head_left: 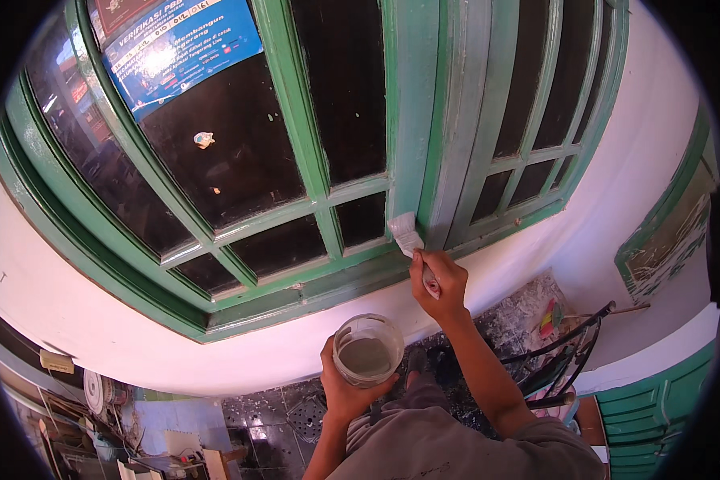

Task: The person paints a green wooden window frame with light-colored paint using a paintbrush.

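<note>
In my right hand (440, 284) is a paintbrush (406, 232), its pale, paint-coated bristles against the lower part of a green wooden upright (412, 104) between two window sashes. My fingers are wrapped round the handle. Lower and to the left, my left hand (346, 392) grips a translucent plastic tub (368, 352) of grey paint from the side and below. The green multi-paned window (328, 195) has dark glass, a blue sticker (192, 68) at upper left and a grey-coated section of frame on the right.
A white wall (96, 296) runs below the window. A black metal-framed chair (560, 360) stands at lower right near a green panelled surface (648, 408). Another green-framed opening (660, 216) is at right. Assorted boards and objects (72, 424) lie at lower left beside dark floor tiles (260, 424).
</note>
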`<state>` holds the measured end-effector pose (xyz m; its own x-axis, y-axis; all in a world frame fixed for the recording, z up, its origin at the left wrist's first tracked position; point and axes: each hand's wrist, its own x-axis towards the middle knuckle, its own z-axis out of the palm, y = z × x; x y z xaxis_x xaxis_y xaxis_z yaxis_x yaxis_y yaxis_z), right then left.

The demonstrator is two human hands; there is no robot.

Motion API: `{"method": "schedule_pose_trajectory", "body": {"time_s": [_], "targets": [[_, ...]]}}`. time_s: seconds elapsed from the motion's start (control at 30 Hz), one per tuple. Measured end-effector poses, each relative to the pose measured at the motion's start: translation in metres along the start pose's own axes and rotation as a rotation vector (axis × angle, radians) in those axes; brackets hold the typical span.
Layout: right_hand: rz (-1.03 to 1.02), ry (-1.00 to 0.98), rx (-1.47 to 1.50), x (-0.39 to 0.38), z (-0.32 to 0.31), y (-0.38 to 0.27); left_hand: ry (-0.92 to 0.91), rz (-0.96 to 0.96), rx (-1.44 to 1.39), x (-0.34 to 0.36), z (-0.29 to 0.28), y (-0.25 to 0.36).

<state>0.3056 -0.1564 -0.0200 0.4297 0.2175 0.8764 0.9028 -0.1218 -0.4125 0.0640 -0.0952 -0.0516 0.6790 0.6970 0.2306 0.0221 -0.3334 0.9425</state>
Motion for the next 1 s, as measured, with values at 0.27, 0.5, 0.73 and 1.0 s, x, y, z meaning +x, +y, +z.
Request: {"method": "schedule_pose_trajectory", "body": {"time_s": [0.27,0.5,0.73,1.0], "targets": [[0.037,-0.045,-0.022,-0.018,0.004,0.009,0.018,-0.009,-0.023,0.002,-0.004,-0.001],[0.109,-0.101,-0.028,-0.025,0.003,0.010,0.020,0.022,-0.008,0.004,-0.006,-0.005],[0.191,-0.143,-0.041,-0.022,0.002,0.009,0.021,0.009,-0.026,0.004,-0.006,-0.006],[0.209,-0.155,-0.035,-0.011,0.003,0.008,0.021,0.013,-0.042,0.004,-0.007,-0.008]]}}
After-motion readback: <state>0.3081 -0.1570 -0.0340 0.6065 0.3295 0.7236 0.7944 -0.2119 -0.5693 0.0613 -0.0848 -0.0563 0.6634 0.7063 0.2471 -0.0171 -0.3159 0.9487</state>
